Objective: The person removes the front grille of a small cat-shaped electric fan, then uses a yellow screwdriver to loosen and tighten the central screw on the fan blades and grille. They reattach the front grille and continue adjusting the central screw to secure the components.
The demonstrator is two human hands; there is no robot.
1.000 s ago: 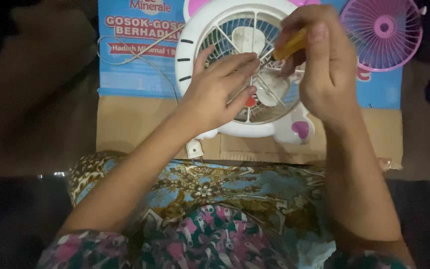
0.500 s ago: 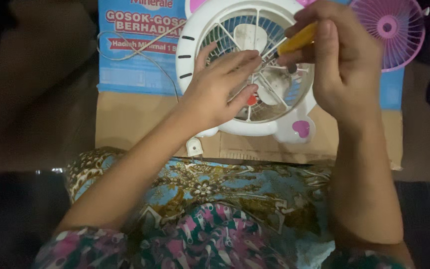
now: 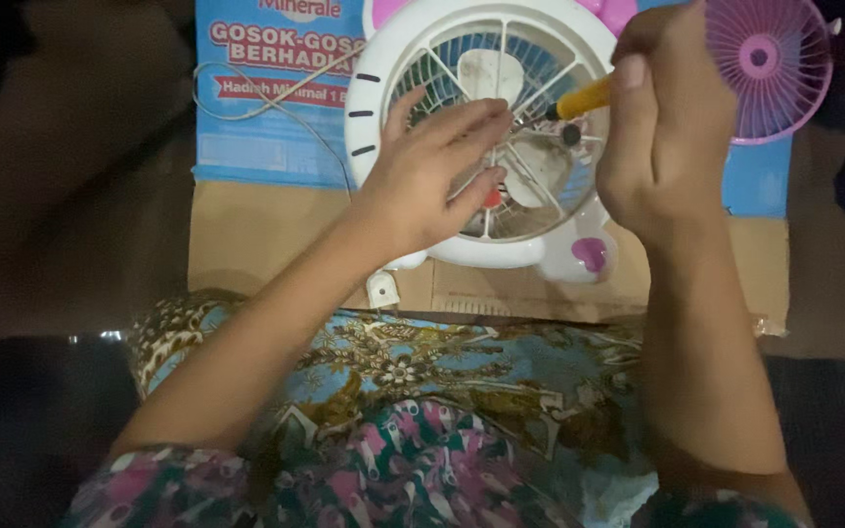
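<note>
**Screwdriver at the hub of the white fan**

- White fan housing (image 3: 383, 108) lies flat at the far edge of a flattened cardboard sheet (image 3: 266, 235), partly over the sheet's blue printed panel (image 3: 256, 127). Grille side up; pale blades visible behind the spokes.
- Left hand (image 3: 432, 181) rests on the grille, fingers spread and lightly curled, fingertips touching the spokes near the hub. It steadies the housing; it grips nothing.
- Right hand (image 3: 662, 137) is closed around a yellow-handled screwdriver (image 3: 584, 98), its dark shaft angled down toward the hub. Tip contact is hidden among the spokes.
- Pink fan grille (image 3: 760, 64) lies apart at the sheet's far right corner. A thin white cord (image 3: 246, 103) loops across the blue panel.
- Step, as judged: working a fastener at the fan's centre. Next move calls for keeping the tip seated and the housing pinned against twist.
</note>
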